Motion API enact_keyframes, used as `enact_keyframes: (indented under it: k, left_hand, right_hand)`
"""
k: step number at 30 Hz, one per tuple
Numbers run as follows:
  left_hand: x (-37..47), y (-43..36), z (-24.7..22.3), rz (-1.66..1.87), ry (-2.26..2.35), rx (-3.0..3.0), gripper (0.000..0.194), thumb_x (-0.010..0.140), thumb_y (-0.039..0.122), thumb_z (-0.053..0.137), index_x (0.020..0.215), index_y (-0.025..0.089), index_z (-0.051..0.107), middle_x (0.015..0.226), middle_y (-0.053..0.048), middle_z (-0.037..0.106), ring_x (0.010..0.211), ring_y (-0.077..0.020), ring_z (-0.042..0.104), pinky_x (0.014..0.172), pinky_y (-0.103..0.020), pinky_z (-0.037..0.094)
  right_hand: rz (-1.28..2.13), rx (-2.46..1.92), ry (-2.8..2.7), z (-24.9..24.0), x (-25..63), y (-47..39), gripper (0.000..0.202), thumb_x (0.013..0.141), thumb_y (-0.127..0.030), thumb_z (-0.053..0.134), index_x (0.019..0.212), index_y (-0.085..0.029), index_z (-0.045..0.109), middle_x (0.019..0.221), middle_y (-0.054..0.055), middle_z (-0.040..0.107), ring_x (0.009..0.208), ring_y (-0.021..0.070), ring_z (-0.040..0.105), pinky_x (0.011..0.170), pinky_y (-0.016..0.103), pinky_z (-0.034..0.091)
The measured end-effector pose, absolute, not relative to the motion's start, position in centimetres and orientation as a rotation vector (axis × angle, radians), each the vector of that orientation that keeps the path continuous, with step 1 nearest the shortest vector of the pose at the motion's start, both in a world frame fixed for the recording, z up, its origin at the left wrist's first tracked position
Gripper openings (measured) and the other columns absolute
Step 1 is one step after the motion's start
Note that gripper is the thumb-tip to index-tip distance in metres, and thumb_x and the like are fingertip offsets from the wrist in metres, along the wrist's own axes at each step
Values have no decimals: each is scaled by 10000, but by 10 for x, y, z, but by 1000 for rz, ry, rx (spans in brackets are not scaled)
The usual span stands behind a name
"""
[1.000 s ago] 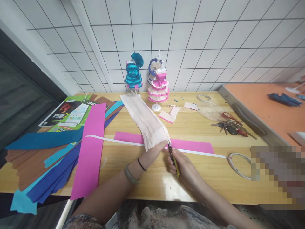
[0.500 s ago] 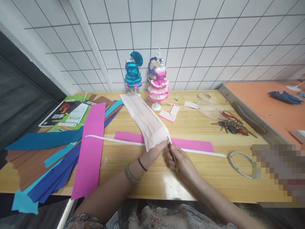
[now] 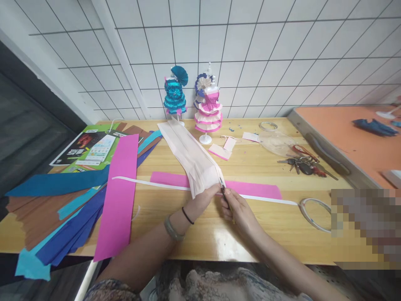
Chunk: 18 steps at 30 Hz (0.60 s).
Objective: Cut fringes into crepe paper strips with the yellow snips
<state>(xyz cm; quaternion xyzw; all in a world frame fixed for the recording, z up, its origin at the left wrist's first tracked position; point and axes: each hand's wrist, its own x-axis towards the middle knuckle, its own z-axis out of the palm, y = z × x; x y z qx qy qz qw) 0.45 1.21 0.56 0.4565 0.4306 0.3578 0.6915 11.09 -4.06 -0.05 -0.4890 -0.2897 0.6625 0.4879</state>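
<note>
A long pale pink crepe paper strip runs from near the dress stands toward me. My left hand grips its near end. Closed around a small pair of scissors, my right hand is just to the right, with the blades at the strip's right edge. Beneath the pale paper lies a flat magenta strip, with a narrow white tape along its near edge. Another magenta sheet rests further left.
Blue, brown and teal papers fan out at left beside leaflets. Small dress stands line the wall. Keys, paper scraps and a tape roll lie to the right. An orange surface adjoins.
The scissors in my right hand have turned slightly and their handles show less. Both hands stay in nearly the same place on the pale paper.
</note>
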Motion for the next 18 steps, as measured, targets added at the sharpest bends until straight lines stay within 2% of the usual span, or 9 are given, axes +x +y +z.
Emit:
enact_keyframes:
  k: [10, 18]
  left_hand:
    - [6, 13, 3, 879, 962, 1009, 177, 672, 327, 583, 641, 154, 586, 723, -33, 607, 742, -167, 527, 800, -314, 418]
    - [6, 14, -2, 865, 952, 994, 175, 680, 328, 571, 652, 155, 573, 726, -29, 599, 749, -170, 530, 805, -317, 412]
  right_hand:
    - [1608, -1180, -693, -1, 111, -39, 370, 754, -541, 549, 739, -200, 407, 530, -96, 271, 390, 25, 184, 382, 193, 90]
    - [1599, -1167, -689, -5, 111, -39, 365, 766, -531, 542, 731, -199, 395, 530, -93, 293, 388, 20, 189, 381, 191, 93]
